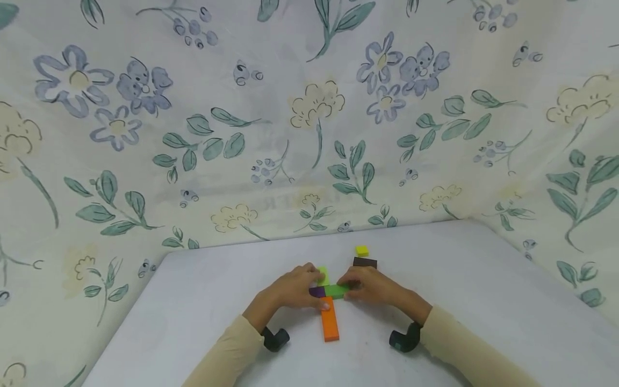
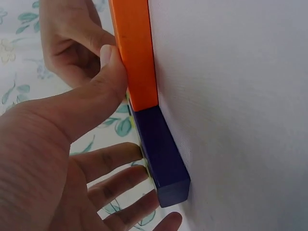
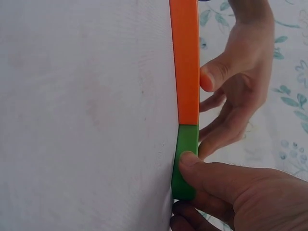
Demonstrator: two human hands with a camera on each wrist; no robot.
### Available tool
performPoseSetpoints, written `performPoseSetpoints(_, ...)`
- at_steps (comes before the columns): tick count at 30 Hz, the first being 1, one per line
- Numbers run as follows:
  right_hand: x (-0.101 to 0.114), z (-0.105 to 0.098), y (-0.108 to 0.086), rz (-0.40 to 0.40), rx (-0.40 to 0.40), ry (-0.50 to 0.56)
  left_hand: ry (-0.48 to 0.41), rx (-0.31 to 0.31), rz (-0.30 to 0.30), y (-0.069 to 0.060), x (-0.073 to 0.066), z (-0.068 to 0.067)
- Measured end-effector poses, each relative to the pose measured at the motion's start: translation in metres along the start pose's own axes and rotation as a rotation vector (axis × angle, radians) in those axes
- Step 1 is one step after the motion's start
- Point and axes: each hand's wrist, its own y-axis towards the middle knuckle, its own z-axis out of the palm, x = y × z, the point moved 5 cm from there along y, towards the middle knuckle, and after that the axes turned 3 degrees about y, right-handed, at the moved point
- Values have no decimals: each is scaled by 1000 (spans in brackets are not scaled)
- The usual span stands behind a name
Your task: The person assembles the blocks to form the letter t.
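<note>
On the white table, an orange block (image 1: 330, 325) lies lengthwise, its far end against a purple block (image 1: 317, 292) and a green block (image 1: 337, 291) set crosswise. A lime-yellow block (image 1: 323, 276) lies just beyond them. My left hand (image 1: 299, 288) rests its thumb on the orange block; in the left wrist view its other fingers extend along the far side of the purple block (image 2: 161, 151). With thumb and fingers, my right hand (image 1: 371, 285) pinches the outer end of the green block (image 3: 188, 139). The lime-yellow block is partly hidden by left fingers.
A black block (image 1: 365, 262) lies just beyond the right hand, with a small yellow block (image 1: 362, 251) farther back. A floral cloth (image 1: 290, 199) hangs behind the table. Dark wrist cameras (image 1: 275, 340) stick out under both wrists.
</note>
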Motion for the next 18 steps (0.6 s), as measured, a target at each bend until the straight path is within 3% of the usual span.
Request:
performPoseSetpoints(10,7,-1,6,-18,-8,22,49,-6,-20,-6,-2,-9)
performPoseSetpoints(18,7,-5,1,-7,5,-6,75,-9,-15,-5,-13,-9)
